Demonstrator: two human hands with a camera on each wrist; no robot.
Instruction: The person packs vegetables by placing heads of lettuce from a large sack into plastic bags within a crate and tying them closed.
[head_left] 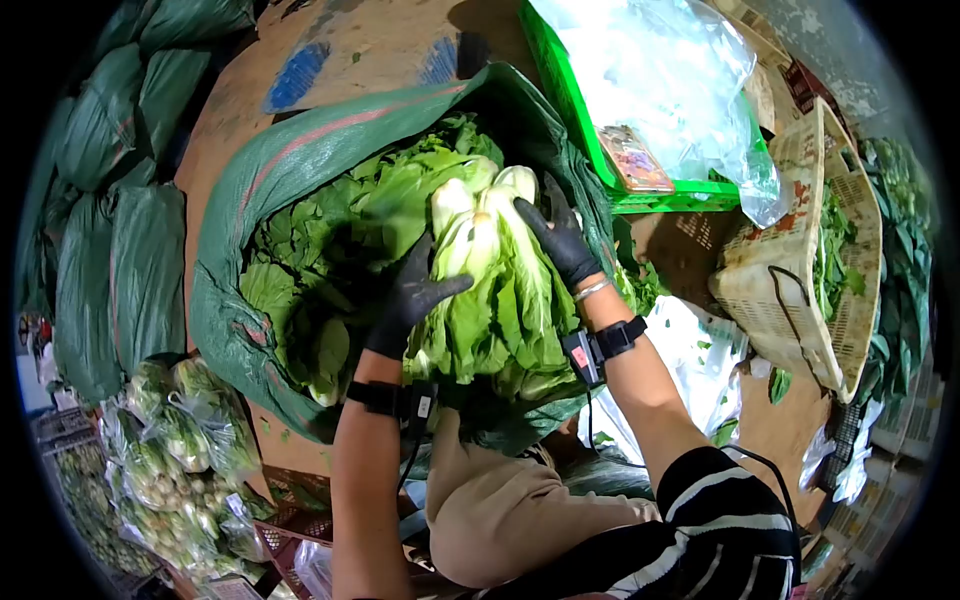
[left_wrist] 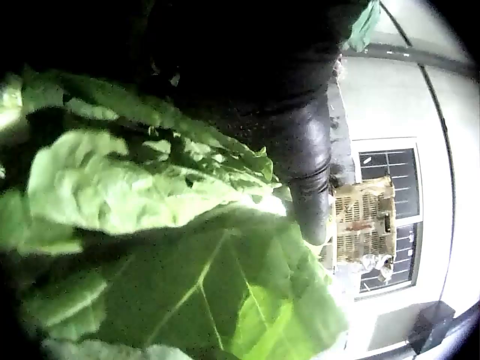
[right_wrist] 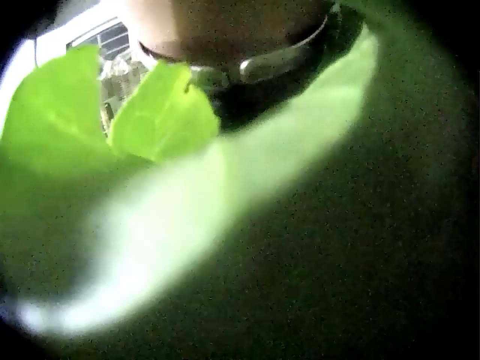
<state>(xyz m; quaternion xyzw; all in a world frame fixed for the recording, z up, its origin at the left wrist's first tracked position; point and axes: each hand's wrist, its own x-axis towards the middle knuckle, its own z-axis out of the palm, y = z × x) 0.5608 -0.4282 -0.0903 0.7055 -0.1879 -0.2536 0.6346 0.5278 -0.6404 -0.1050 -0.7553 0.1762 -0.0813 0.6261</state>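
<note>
In the head view both hands, in black gloves, hold a bundle of leafy green cabbage [head_left: 490, 250] from its two sides. Its pale stem ends point away from the body and the leaves fan toward the lap. My left hand [head_left: 412, 295] grips the left side, thumb laid across the leaves, the other fingers partly hidden. On the right side my right hand [head_left: 560, 232] grips near the stem ends, fingers curved round them. The bundle is over a green woven sack [head_left: 225, 260] full of more greens [head_left: 375, 200]. Leaves [left_wrist: 210, 277] crowd the left wrist view; a blurred leaf [right_wrist: 172, 217] fills much of the right.
A green crate [head_left: 590, 130] lined with clear plastic stands at the back right. A cream basket [head_left: 770, 260] with greens is farther right, near a white plastic bag [head_left: 690, 370]. Filled green sacks [head_left: 145, 270] and bagged vegetables [head_left: 180, 440] line the left.
</note>
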